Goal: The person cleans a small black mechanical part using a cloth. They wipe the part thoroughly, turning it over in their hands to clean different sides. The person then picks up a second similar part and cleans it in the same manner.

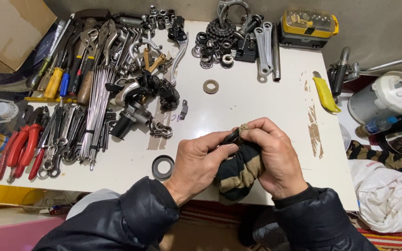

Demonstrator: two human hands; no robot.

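Big white tabletop [257, 102] with scraped brown spots on the right. Heaps of tools on its left side: red pliers [17, 148], a bunch of thin metal rods [98, 107], wrenches [59, 139], screwdrivers [61, 76]. Dark metal parts [140, 100] piled near the middle. Gears and rings [217, 42] along the back edge, next to a yellow box [308, 25]. Yellow knife [325, 93] on the right side. White bag [385, 193] off the right edge.

Near the front edge, both hands close together. Right hand [278, 155] curled tight around a striped rag [238, 169], black and tan, bunched up and hanging down past the tabletop edge. Left hand [198, 160] mostly closed, thumb and fingers pinching a small dark part [232, 136] poking out at the top of the rag. Part thin and black, mostly hidden by fingers and cloth. Hands touching at the fingertips.

Black tape roll [163, 167] flat on the tabletop just left of the left hand. Small tan ring [211, 86] farther back, well apart.
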